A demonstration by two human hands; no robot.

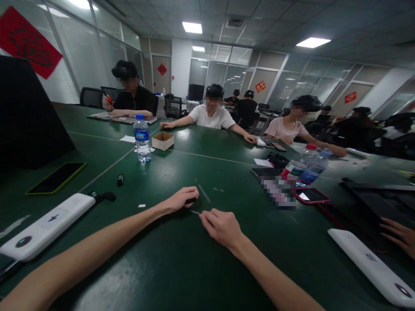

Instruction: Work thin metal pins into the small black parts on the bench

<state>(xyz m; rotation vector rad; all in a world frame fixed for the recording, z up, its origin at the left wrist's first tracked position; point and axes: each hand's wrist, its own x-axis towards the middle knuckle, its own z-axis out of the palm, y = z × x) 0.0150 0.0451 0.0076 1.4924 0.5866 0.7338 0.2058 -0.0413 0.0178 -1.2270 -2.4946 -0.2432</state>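
My left hand [178, 200] is closed around a small black object [191, 200] above the green table [168, 263]. Its kind I cannot make out. Just to the right and nearer to me, my right hand [223, 225] pinches a thin, light-coloured sliver [195, 211] that points toward the left hand. Whether the sliver touches the black object is too small to tell. Beyond the hands, a pale streak [204, 193] marks the tabletop. A small white scrap [142, 206] lies left of my left hand.
At left are a white device [55, 222], a phone in a green case [56, 178] and a small black item [120, 179]. A water bottle [142, 140] stands beside a small open box [163, 141]. At right are bottles [313, 166], a pink-edged phone [312, 195] and a co-worker's hand [400, 235].
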